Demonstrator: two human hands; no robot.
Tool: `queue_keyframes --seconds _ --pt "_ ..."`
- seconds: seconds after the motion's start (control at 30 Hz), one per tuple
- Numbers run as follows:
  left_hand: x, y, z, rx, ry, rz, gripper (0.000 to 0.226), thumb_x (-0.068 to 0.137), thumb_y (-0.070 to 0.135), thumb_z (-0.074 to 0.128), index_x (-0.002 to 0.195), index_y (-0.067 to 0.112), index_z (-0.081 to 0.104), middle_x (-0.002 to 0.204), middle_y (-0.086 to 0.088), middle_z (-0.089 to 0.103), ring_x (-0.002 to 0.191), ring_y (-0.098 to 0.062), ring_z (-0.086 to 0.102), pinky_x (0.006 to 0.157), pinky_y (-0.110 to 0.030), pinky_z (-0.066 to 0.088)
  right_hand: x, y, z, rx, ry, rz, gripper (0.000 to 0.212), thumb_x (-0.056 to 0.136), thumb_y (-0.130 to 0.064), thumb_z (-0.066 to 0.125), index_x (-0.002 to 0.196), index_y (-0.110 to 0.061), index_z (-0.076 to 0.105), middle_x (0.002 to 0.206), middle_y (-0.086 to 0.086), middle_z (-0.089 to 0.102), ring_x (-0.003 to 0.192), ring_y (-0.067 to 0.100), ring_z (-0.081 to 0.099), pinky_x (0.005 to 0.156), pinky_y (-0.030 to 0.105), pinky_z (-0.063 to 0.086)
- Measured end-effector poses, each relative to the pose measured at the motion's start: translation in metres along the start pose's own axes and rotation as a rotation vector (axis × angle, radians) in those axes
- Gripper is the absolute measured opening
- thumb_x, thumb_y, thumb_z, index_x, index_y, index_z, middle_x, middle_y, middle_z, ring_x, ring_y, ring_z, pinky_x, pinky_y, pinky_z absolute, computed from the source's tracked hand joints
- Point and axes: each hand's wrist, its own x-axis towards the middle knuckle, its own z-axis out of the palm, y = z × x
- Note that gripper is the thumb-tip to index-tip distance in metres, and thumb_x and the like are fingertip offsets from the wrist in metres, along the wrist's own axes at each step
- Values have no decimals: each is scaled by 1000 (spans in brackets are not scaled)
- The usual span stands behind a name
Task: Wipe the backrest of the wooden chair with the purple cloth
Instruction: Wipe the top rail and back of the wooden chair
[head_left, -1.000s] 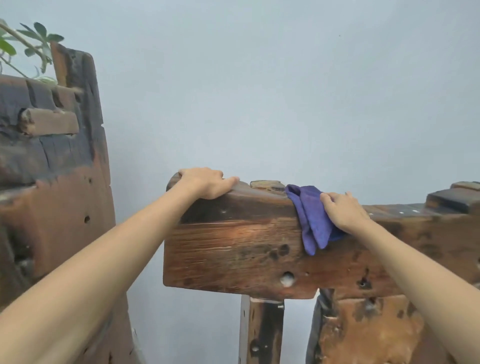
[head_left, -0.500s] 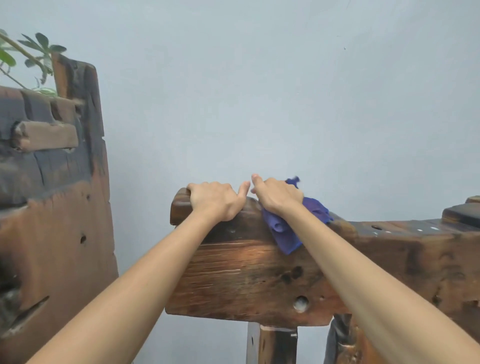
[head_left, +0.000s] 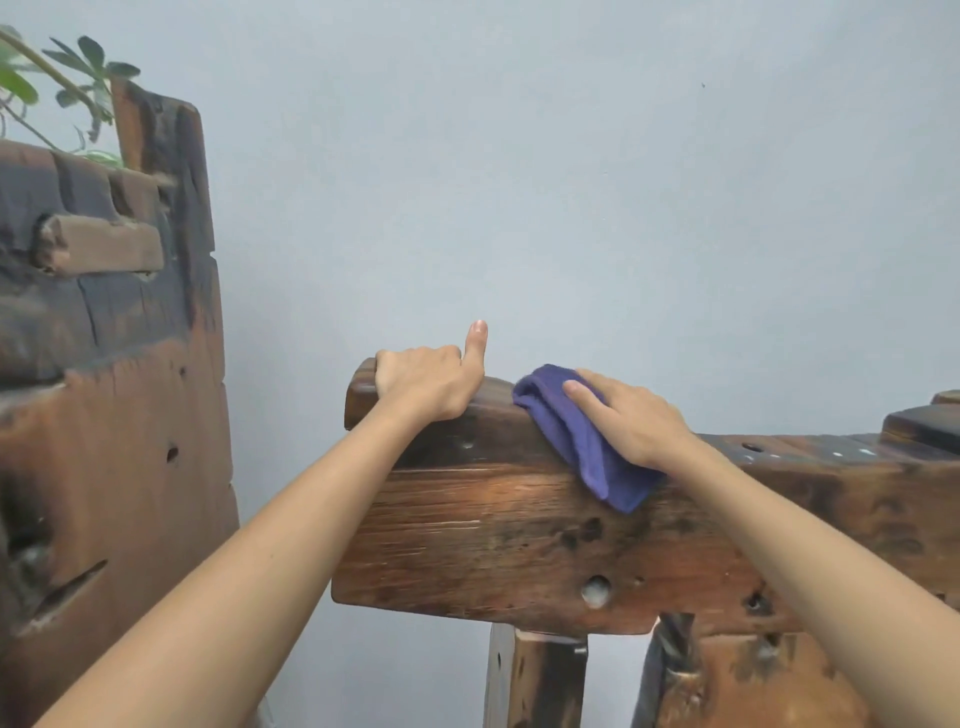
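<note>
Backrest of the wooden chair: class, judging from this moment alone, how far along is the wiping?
Done: cannot be judged; the wood shows no clear wiped patch. In hand: the right hand presses the purple cloth flat on the backrest top edge, while the left hand grips its left end, thumb raised. Left, probably: the broad front face and the stretch to the right, which the cloth is not touching.

cloth (head_left: 587, 441): purple, plain, under the right hand (head_left: 631, 423)
backrest (head_left: 493, 525): reddish-brown, dark-stained, pale grain streaks below the left hand (head_left: 423, 384)
wall (head_left: 571, 182): pale grey-blue
</note>
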Motion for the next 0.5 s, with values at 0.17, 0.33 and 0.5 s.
queue_keyframes --seconds 0.17,0.33,0.5 --pt "-3 5 2 17 31 -15 93 90 67 -16 80 17 62 79 -6 66 82 -30 59 88 -48 37 15 45 -18 6 -174 252 64 97 -60 25 127 -18 63 143 12 58 128 32 53 106 46 39" --pt "-3 6 4 23 55 -28 94 91 69 -12 79 17 65 78 -6 67 79 -30 60 86 -47 37 62 26 -5 35 -156 371 36 102 -28 30 112 -11 60 132 18 61 119 34 52 99 41 43" --pt "-5 8 3 28 49 -39 94 92 70 -9 85 16 68 84 -9 69 82 -31 60 93 -49 39 38 1 -2 167 -198 229 63 101 -62 19 132 -25 59 148 7 54 134 30 49 111 47 35"
